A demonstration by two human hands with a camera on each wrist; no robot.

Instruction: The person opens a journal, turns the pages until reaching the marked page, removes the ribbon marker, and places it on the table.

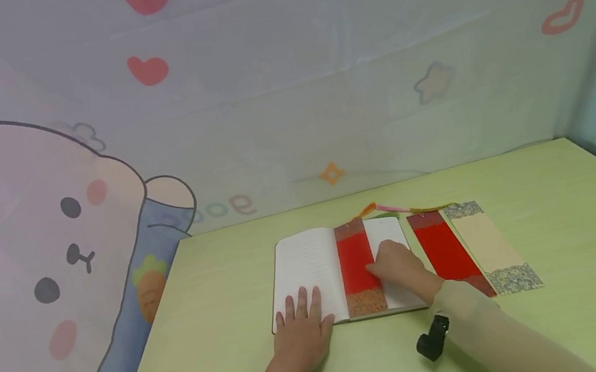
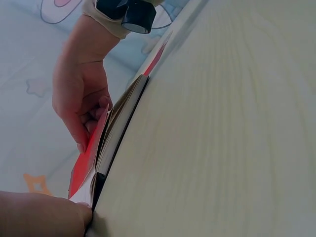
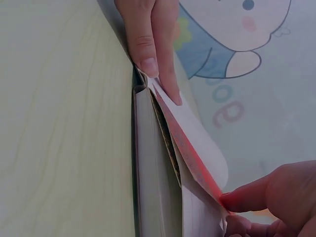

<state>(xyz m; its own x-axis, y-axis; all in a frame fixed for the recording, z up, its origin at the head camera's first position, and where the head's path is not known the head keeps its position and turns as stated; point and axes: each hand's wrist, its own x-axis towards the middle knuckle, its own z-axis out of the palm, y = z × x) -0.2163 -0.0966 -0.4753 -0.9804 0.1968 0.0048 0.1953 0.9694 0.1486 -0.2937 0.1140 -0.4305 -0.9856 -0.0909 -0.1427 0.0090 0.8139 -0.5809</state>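
An open notebook (image 1: 306,262) with lined white pages lies on the table. On its right page, along the inner fold, is a red bookmark (image 1: 355,261) with patterned brown ends. My right hand (image 1: 400,266) pinches this bookmark's right edge; in the right wrist view the thumb (image 3: 247,195) is on top and curled fingers are beneath. The bookmark's edge is lifted, tilted above the pages in the left wrist view. My left hand (image 1: 301,336) rests on the lower left page with its fingers spread.
Right of the notebook lie a second red bookmark (image 1: 446,250) and a beige bookmark (image 1: 488,241) with grey patterned ends. Coloured tassels (image 1: 388,208) stretch along the notebook's top edge. A printed cloth (image 1: 273,99) hangs behind the pale green table (image 1: 215,288).
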